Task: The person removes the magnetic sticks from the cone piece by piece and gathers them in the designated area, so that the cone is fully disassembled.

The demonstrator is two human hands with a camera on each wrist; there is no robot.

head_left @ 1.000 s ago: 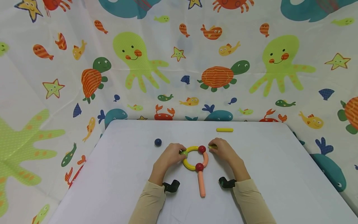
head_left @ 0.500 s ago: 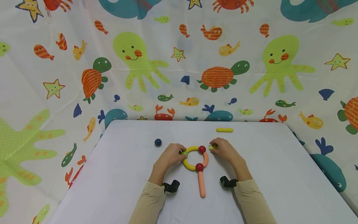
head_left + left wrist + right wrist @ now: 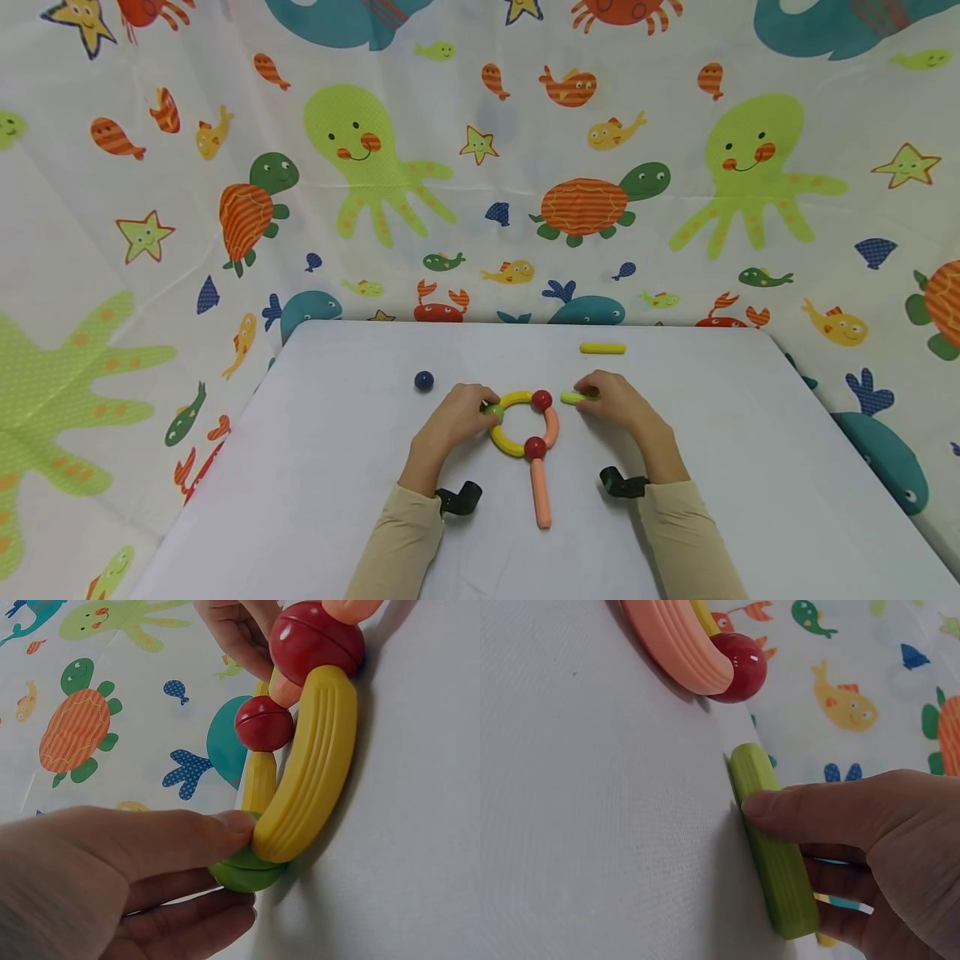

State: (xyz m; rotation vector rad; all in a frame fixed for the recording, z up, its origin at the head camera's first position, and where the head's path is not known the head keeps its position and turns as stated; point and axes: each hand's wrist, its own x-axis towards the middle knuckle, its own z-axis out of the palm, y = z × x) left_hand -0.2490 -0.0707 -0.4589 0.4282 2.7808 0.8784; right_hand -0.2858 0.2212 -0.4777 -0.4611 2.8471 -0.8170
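Observation:
A ring of curved rods and balls lies mid-table: yellow curved rods [image 3: 315, 761], an orange curved rod [image 3: 552, 427], two red balls [image 3: 542, 401] and a green ball [image 3: 250, 874]. A straight orange rod [image 3: 540, 493] extends from the nearer red ball toward the front. My left hand [image 3: 459, 415] pinches the green ball at the ring's left side between thumb and fingers. To the right of the ring, my right hand [image 3: 613, 403] grips a light green straight rod [image 3: 772, 847] by thumb and fingers. The rod's near end points at the far red ball, with a gap between them.
A dark blue ball [image 3: 423, 382] lies behind my left hand. Behind my right hand is a straight yellow rod [image 3: 603, 348]. A curtain [image 3: 465, 183] printed with sea animals hangs beyond the white table's [image 3: 300, 467] far edge.
My right hand has shifted a little to the right, and more of the light green rod shows at its fingertips. The left hand and the ring stay in place.

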